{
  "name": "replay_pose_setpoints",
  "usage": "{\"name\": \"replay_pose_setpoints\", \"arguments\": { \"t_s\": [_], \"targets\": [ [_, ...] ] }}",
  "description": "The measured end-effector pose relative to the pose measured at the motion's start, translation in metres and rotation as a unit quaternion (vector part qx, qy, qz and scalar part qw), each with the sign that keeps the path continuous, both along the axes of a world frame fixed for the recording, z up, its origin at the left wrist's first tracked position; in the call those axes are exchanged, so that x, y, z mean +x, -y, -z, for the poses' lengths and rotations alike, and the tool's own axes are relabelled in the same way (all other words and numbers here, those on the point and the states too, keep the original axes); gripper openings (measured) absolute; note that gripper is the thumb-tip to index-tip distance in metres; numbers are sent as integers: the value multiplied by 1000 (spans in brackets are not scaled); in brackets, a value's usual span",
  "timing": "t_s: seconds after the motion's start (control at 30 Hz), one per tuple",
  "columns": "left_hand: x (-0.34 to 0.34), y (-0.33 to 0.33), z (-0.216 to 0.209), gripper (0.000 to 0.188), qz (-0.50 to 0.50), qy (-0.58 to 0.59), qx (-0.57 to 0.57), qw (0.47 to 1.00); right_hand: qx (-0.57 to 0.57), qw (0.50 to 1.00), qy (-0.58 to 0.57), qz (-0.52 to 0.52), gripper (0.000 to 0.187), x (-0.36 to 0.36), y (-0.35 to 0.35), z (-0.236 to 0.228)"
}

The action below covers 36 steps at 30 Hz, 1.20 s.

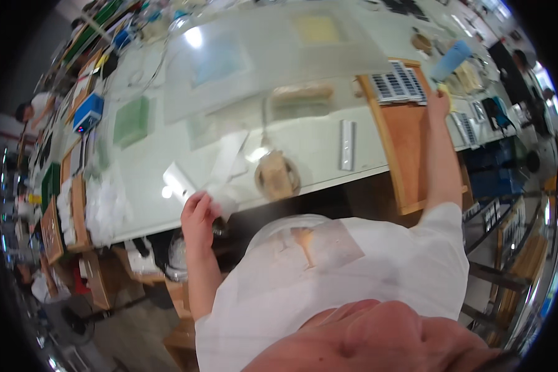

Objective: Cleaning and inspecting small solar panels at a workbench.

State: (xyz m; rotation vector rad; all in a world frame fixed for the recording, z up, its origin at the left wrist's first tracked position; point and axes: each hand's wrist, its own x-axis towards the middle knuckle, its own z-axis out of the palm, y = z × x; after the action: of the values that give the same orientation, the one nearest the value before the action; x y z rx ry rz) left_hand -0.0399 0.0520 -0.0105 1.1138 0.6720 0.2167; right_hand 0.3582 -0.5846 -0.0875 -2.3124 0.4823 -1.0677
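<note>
My left hand [198, 217] rests at the near edge of a glass-topped table [279, 74], fingers curled on a thin white sheet [183, 183] lying there. My right arm stretches far to the right, and my right hand [439, 102] touches the far end of a wooden tray [406, 149]. Several small dark rectangular panels [400, 84] lie in rows on that tray beside the hand. A round roll of brown tape [278, 175] sits on the glass between my arms. A silver bar [347, 144] lies near the tray.
A blue box [88, 113] and a green pad [132, 121] lie at the left of the table. White foam pieces [105, 208] pile up at the left edge. Other people work at the far left [34, 110] and far right [527, 62]. Wooden frames [508, 248] stand lower right.
</note>
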Motion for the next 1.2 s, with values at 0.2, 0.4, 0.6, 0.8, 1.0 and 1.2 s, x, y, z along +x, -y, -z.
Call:
{"name": "replay_pose_setpoints", "arguments": {
  "t_s": [0.2,0.4,0.6,0.8,1.0,1.2],
  "targets": [
    [2,0,11,18,1,-1,-5,1000,-18,871,-170,-461,25,-137,-252,-105],
    [8,7,5,21,44,-12,-17,999,-377,806,-60,-453,35,-154,-341,-73],
    [-2,2,-1,23,67,-14,-27,997,-327,816,-1,-476,21,-127,-335,-53],
    [-6,-1,8,21,65,-27,-17,997,-222,852,18,-474,10,-130,-337,-75],
    [2,4,8,18,71,-17,-15,997,-61,851,38,-521,11,-139,-330,-83],
    [6,8,8,23,89,-9,-40,995,388,685,-382,-483,22,-257,-349,-86]
  ]
}}
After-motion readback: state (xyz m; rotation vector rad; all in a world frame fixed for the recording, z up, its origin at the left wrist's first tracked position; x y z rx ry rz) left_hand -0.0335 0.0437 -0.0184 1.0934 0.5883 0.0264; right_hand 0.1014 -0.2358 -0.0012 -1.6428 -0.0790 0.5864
